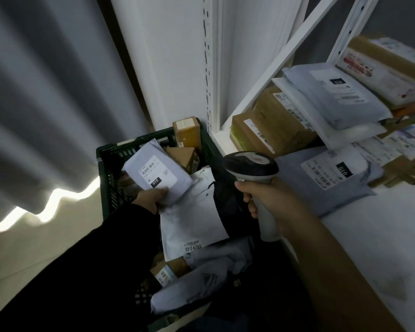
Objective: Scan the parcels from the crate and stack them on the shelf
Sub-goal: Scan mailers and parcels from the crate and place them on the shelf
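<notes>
While above the crate, pinched the small white mailer by its lower edge with left hand; judged it light, floppy, best held mid-body. Clamped scanner in right hand.

The left arm wears a loose black long sleeve ending at the left hand; the right forearm and right hand are bare.

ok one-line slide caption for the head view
Left hand holds a white labelled mailer over the dark green plastic crate; right hand grips a grey handheld scanner.
</notes>
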